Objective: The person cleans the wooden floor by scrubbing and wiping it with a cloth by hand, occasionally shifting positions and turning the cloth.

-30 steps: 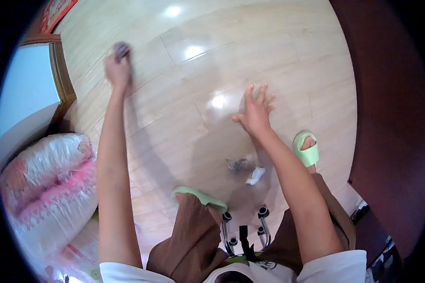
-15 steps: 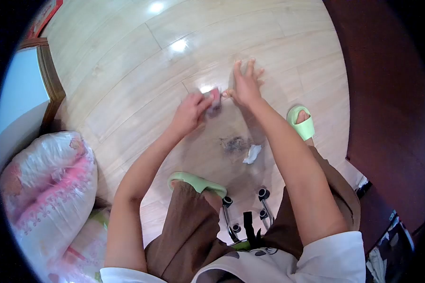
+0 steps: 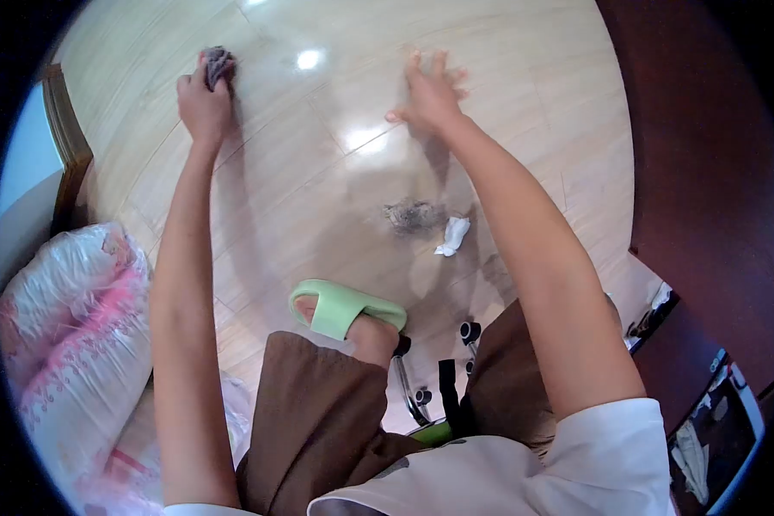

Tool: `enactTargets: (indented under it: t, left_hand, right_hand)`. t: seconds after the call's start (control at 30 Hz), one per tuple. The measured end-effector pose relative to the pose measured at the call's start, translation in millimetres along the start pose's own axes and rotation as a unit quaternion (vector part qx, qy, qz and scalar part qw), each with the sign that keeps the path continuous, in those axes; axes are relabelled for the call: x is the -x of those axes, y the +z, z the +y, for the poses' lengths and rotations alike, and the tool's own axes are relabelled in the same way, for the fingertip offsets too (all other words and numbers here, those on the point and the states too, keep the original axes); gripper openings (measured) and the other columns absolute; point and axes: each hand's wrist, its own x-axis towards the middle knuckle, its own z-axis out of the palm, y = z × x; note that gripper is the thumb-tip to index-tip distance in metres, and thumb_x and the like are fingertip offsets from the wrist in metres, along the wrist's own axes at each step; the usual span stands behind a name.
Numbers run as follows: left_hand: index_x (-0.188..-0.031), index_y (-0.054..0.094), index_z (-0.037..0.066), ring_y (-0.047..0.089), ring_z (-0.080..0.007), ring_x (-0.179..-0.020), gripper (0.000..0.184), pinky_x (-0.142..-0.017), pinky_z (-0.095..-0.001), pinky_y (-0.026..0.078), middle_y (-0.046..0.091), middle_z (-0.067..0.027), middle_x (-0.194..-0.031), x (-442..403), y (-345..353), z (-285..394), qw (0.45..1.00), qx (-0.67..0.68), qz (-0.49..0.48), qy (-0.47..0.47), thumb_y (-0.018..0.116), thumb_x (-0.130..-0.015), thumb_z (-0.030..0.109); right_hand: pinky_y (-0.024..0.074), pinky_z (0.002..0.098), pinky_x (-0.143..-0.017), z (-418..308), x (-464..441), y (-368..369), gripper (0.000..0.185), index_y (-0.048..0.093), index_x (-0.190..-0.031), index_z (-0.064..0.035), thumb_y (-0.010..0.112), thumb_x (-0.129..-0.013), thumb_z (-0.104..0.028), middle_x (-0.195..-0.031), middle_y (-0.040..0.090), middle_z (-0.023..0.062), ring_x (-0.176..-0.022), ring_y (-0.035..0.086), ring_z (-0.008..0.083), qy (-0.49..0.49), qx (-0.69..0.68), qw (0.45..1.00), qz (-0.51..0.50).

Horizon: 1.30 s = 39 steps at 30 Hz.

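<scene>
Both of my hands are now well apart: the left hand (image 3: pixel 205 110), fingers closed around the grey cloth (image 3: pixel 220 69), has swung outward from beside my right hand (image 3: pixel 432 101). That one is spread open over the floor (image 3: pixel 275 202); I cannot tell if it touches. Nearer me than either hand lie the dark fluff (image 3: pixel 414 217) and, just beside it, the crumpled white tissue (image 3: pixel 452 236), both away from the cloth.

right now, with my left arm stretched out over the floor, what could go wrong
The grey debris looks loose and could scatter if the left hand drags the grey cloth across it. The crumpled white tissue beside it might get swept along. The chair casters could roll if weight shifts during this reach.
</scene>
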Motion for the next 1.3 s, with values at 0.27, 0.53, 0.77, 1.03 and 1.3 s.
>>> enactTargets:
  t: [0.27,0.53,0.77,1.03,1.3]
  left_hand:
    - [-0.132,0.061,0.014,0.057,-0.0353,-0.089,0.053,-0.079,-0.043,0.047,0.056,-0.0169,-0.095,159,43,169,0.97,0.124,-0.131,0.165,0.067,-0.079,0.005]
    - [-0.121,0.068,0.009,0.059,-0.0293,-0.088,0.044,-0.078,-0.0368,0.049,0.058,-0.0143,-0.095,172,18,143,0.97,0.183,-0.125,0.101,0.065,-0.077,0.001]
    - [-0.117,0.07,0.011,0.057,-0.0328,-0.084,0.033,-0.079,-0.043,0.046,0.059,-0.0161,-0.086,222,-15,42,1.0,-0.028,-0.01,-0.007,0.065,-0.084,0.016]
    - [-0.121,0.067,0.009,0.058,-0.0354,-0.091,0.04,-0.084,-0.0441,0.046,0.058,-0.0169,-0.095,273,37,139,0.996,0.001,-0.074,0.044,0.061,-0.081,0.012]
    - [-0.116,0.067,0.01,0.057,-0.0337,-0.091,0.045,-0.082,-0.0424,0.048,0.057,-0.0164,-0.093,372,61,284,0.904,0.228,-0.301,0.201,0.059,-0.075,-0.006]
  right_hand:
    - [0.0287,0.0736,-0.106,18,-2,-11,0.107,0.023,-0.156,-0.0153,0.084,-0.071,-0.039,-0.16,0.006,0.0277,-0.138,0.013,0.065,0.013,-0.02,0.999,0.024]
    - [0.0393,0.0501,-0.11,122,-58,15,0.083,0.04,-0.148,-0.0165,0.072,-0.072,-0.019,-0.151,0.039,0.0226,-0.14,0.035,0.0429,-0.26,-0.02,0.965,-0.037]
    - [0.0311,0.0518,-0.114,365,139,54,0.109,0.029,-0.153,-0.0136,0.085,-0.063,-0.037,-0.152,0.034,0.0242,-0.14,0.034,0.0412,0.013,0.046,0.996,0.077]
    - [0.0278,0.0553,-0.115,432,176,112,0.121,0.025,-0.155,-0.0155,0.09,-0.055,-0.037,-0.157,0.024,0.0272,-0.142,0.032,0.0413,0.061,-0.032,0.99,0.123]
    - [0.0229,0.0499,-0.118,415,179,97,0.121,0.029,-0.155,-0.0185,0.09,-0.052,-0.038,-0.157,0.025,0.0276,-0.141,0.037,0.039,0.089,-0.027,0.989,0.111]
